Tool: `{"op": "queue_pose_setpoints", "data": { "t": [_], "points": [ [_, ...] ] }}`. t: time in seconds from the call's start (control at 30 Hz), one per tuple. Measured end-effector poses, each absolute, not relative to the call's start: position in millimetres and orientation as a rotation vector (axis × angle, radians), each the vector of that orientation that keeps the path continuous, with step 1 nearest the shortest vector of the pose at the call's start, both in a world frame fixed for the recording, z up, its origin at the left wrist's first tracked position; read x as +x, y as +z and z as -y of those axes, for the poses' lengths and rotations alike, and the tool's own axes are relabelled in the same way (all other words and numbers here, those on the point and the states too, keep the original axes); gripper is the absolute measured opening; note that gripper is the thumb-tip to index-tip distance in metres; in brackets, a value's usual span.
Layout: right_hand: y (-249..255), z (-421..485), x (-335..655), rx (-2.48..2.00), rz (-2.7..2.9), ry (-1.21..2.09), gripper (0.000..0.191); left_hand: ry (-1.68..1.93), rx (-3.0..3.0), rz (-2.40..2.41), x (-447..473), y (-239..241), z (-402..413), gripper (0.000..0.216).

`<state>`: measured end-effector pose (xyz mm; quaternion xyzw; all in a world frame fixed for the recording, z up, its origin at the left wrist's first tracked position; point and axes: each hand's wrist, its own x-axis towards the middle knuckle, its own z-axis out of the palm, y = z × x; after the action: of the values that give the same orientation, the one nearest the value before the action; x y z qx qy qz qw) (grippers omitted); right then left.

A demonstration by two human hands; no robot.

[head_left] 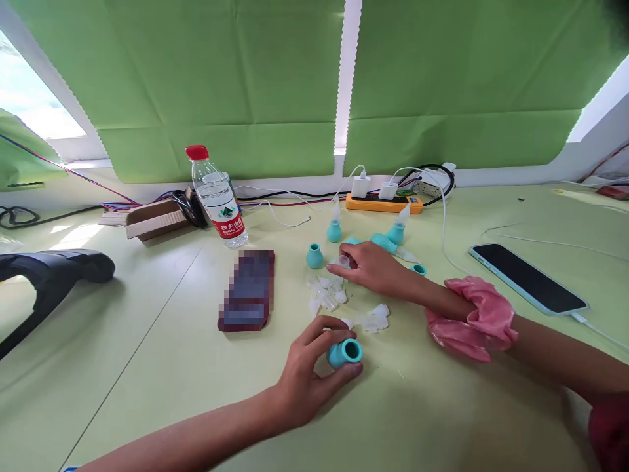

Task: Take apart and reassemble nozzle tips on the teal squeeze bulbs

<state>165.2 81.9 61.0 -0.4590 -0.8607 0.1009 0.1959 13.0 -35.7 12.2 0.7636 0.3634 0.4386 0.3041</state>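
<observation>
My left hand (317,370) grips a teal rubber bulb (339,354) between thumb and fingers, its round open mouth turned to the right. Farther away, my right hand (366,265) reaches in among the loose parts, with a small clear plastic piece (343,261) between its thumb and fingers. Beside it stands another teal bulb (315,256) with an open top. Two bulbs with clear pointed tips, a teal bulb (334,231) and a second bulb (396,233), stand behind. Clear plastic parts (327,293) lie in a pile nearer me, with more translucent pieces (375,319) to the right.
A water bottle (219,203) and a dark red phone-shaped item (248,288), partly pixelated, are on the left. An orange power strip (383,204) with chargers lies at the back. To the right a phone (528,278) is plugged into a white cable. An open cardboard box (157,219) sits back left.
</observation>
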Motion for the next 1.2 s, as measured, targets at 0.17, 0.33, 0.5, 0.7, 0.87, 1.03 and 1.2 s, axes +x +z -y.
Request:
{"op": "queue_pose_setpoints", "data": {
  "t": [0.17, 0.33, 0.5, 0.7, 0.87, 1.03, 1.2],
  "points": [
    [55.1, -89.0, 150.9, -1.294, 2.577, 0.236, 0.022, 1.158, 1.929, -1.02, 11.3, 8.2, 34.9, 0.023],
    [49.4, -94.8, 149.1, -1.301, 2.573, 0.219, 0.022, 1.093, 1.831, -1.058, 11.8, 8.5, 36.3, 0.02],
    [55.5, -89.2, 157.1, -1.24, 2.542, 0.293, 0.026, 1.088, 1.676, -1.089, 13.9, 6.6, 38.2, 0.023],
    [74.6, -46.5, 175.1, -0.691, 2.689, 0.903, 0.032, 1.201, 1.418, -1.048, 15.8, 2.0, 34.9, 0.029],
    [70.1, -23.8, 182.9, -0.547, 2.774, 0.697, 0.03, 1.242, 1.438, -0.967, 17.3, 0.5, 34.3, 0.044],
    [68.6, -20.0, 190.8, -0.516, 2.681, 0.609, 0.022, 1.282, 1.484, -0.958, 16.9, 2.6, 36.7, 0.041],
    [95.7, -44.4, 219.2, -0.825, 2.364, 0.187, 0.019, 1.261, 1.64, -0.953, 13.6, 3.4, 37.7, 0.035]
  ]
}}
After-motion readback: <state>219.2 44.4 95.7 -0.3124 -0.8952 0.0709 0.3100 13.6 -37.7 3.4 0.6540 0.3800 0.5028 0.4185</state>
